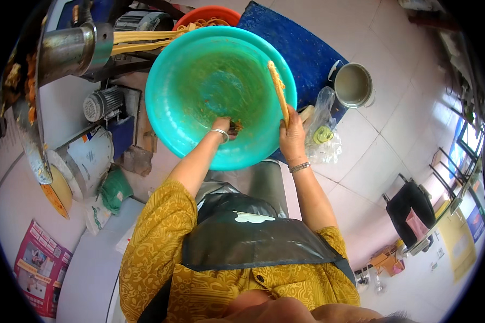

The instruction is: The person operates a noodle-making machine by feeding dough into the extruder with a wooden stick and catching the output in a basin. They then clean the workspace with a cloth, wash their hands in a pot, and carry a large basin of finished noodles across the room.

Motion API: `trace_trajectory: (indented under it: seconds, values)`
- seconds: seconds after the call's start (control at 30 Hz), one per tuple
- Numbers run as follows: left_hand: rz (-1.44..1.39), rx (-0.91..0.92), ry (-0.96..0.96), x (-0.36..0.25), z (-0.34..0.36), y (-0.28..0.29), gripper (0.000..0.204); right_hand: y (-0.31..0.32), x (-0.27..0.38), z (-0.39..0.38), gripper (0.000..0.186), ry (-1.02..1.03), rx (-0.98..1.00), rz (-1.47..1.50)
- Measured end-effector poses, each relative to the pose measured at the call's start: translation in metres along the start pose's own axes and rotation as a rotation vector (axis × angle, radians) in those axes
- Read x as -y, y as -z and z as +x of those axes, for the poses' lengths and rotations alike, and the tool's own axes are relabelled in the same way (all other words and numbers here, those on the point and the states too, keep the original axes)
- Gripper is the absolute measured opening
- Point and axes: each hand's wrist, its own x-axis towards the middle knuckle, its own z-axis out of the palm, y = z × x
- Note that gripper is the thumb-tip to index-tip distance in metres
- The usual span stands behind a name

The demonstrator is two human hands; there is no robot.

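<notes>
A large turquoise basin (157, 107) stands in front of me, its inner wall smeared with a thin yellowish-brown film. My left hand (222, 126) is inside it, close to the near wall, with its fingers curled in and partly hidden. Orange-brown food bits (238, 126) show at those fingertips. At the basin's right rim, my right hand (292, 134) is closed round the lower end of a pale yellow stick (278, 89). The stick points up over the basin, and lumpy residue clings to its upper part.
Yellow strips (140, 42) run from a metal machine barrel (70, 49) toward a red basin (210, 12) behind the turquoise one. A blue tabletop (285, 40) lies at the far right, with a metal pot (353, 85) and a clear plastic bag (323, 137) by its edge. An electric motor (103, 104) sits left.
</notes>
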Motion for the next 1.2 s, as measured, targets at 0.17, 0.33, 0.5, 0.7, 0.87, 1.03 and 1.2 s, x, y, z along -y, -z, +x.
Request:
trace_trajectory:
  seconds: [0.17, 0.33, 0.5, 0.7, 0.87, 1.03, 1.2]
  values:
    - [0.61, -0.473, -0.857, -0.043, 0.035, 0.065, 0.022, 0.005, -0.008, 0.003, 0.052, 0.029, -0.007, -0.029]
    - [0.892, -0.145, -1.015, -0.029, 0.015, 0.01, 0.024, 0.002, -0.004, 0.005, 0.053, 0.035, 0.012, -0.072]
    - [0.994, -0.161, -0.642, -0.007, -0.003, 0.038, 0.026, 0.006, -0.009, 0.006, 0.055, 0.046, -0.028, -0.064]
    - [1.266, -0.02, -0.636, -0.01, 0.005, -0.001, 0.031, -0.002, -0.001, 0.006, 0.058, -0.011, 0.002, -0.104]
    - [1.416, 0.172, -0.626, 0.001, -0.005, -0.069, 0.032, -0.006, -0.001, 0.003, 0.056, -0.084, 0.029, -0.16]
    - [1.406, 0.324, -0.669, -0.031, -0.027, -0.096, 0.032, -0.01, 0.001, 0.003, 0.06, -0.097, 0.029, -0.191]
    - [1.027, 0.343, -0.665, -0.015, -0.016, -0.09, 0.035, -0.009, 0.006, 0.006, 0.058, -0.125, 0.02, -0.208]
